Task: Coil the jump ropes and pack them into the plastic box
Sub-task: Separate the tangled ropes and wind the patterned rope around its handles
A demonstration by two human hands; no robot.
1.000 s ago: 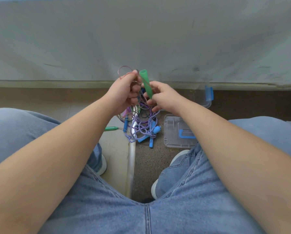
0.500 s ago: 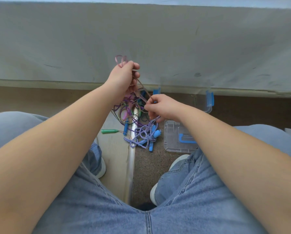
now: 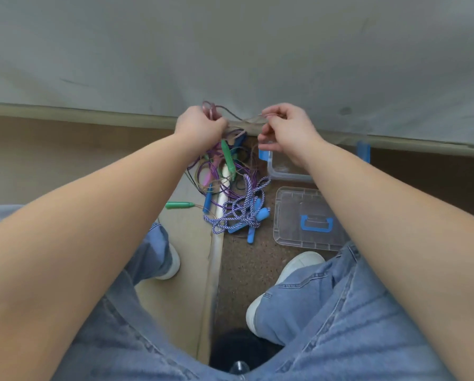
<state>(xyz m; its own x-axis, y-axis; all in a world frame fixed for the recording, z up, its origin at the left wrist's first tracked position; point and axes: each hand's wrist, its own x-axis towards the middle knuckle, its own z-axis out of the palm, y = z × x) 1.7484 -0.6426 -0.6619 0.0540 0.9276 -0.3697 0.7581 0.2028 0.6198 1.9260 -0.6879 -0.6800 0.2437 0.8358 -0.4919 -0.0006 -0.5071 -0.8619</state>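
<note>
Purple cord [image 3: 240, 118] runs taut between the two hands, both held up in front of the wall [image 3: 230, 50]. The left hand [image 3: 200, 125] is curled round a few small loops of it, which stick out above the knuckles. The right hand [image 3: 288, 127] pinches the cord between thumb and forefinger, with the other fingers loosely bent. Below the hands a green handle [image 3: 227, 158] shows in the tangle of jump ropes [image 3: 219, 182] on the floor [image 3: 244, 265]. A braided purple-and-white rope [image 3: 241, 209] with blue handles [image 3: 260, 215] lies against the tangle, nearer the person. The plastic box [image 3: 288, 176] stands open just right of the pile, partly behind the right wrist. Its clear lid [image 3: 299, 204] lies flat on the near side of it.
</note>
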